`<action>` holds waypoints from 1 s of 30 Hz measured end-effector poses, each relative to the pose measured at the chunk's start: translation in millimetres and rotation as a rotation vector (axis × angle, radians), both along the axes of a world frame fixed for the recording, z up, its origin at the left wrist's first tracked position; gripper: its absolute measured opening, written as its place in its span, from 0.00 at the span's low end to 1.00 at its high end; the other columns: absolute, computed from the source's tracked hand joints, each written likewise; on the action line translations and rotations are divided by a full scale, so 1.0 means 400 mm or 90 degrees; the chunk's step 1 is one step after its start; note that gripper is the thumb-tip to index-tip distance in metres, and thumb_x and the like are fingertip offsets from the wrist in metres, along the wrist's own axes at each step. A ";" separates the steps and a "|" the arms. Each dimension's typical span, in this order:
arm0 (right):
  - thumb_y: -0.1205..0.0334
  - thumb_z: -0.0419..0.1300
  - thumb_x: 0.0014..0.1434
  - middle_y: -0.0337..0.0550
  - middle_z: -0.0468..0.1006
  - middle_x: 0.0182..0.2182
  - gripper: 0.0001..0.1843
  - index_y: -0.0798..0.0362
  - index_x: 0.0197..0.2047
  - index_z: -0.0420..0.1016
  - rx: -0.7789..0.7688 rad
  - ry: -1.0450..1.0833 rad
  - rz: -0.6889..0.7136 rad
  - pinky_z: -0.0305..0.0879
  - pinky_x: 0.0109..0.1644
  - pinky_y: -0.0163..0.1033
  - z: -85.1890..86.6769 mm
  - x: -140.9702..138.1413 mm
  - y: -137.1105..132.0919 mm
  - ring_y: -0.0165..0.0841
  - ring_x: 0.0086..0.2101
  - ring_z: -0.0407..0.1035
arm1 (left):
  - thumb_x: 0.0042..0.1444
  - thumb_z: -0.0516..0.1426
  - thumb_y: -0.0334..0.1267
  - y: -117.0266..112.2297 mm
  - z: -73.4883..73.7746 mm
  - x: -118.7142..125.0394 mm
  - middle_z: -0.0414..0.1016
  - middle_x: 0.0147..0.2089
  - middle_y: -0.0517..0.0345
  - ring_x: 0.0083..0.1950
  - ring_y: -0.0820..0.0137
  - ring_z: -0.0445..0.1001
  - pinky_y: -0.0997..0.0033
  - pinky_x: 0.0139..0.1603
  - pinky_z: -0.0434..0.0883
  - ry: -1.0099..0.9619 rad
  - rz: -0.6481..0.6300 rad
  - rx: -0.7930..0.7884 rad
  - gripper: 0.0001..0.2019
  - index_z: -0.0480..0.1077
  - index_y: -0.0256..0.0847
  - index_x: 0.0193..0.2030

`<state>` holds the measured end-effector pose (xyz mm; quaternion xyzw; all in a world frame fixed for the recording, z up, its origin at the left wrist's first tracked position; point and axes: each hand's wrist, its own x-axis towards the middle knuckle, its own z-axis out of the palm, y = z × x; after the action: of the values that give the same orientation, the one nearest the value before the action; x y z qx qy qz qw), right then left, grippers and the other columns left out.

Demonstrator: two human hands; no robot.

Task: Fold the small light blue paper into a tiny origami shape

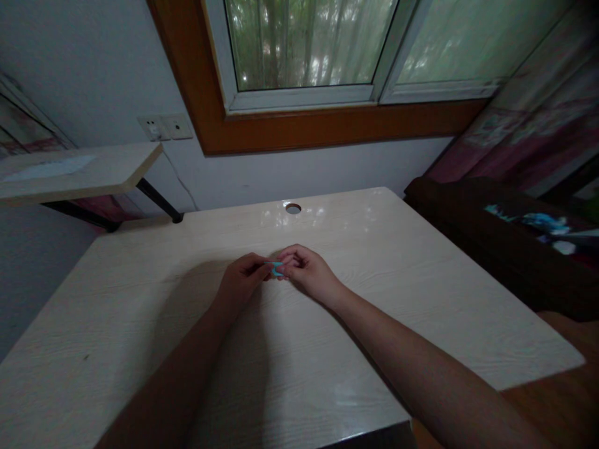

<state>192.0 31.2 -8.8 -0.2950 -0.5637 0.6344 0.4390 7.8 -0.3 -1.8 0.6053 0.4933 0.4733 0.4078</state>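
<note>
Between my two hands is a small light-blue piece (pixel 277 269), thin and folded-looking, too small and too covered by fingers to name its kind. My left hand (pixel 243 274) pinches its left side between thumb and fingers. On the right side, my right hand (pixel 304 268) grips it with the thumb on the near face and the fingers curled behind. Both hands are just above or on the pale wood-grain desk (pixel 299 349); I cannot tell whether they touch it. The fingers hide most of the piece.
A round cable hole (pixel 293 209) sits near the desk's back edge. A raised shelf (pixel 93 168) on black legs stands at the left. Behind are wall sockets (pixel 165 127) and a window (pixel 309 50). Dark furniture (pixel 477 243) with colourful items lies beyond the right edge.
</note>
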 end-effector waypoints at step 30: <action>0.50 0.63 0.59 0.43 0.80 0.28 0.14 0.54 0.35 0.78 0.092 -0.196 -0.039 0.67 0.37 0.37 0.002 0.004 -0.005 0.32 0.30 0.74 | 0.55 0.62 0.43 -0.003 0.011 0.004 0.77 0.26 0.59 0.29 0.71 0.75 0.73 0.33 0.72 -0.005 0.058 -0.016 0.09 0.75 0.40 0.31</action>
<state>193.6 29.3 -8.2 -0.3734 -0.6594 0.5259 0.3863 9.4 -1.5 2.5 0.5752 0.5247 0.4872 0.3956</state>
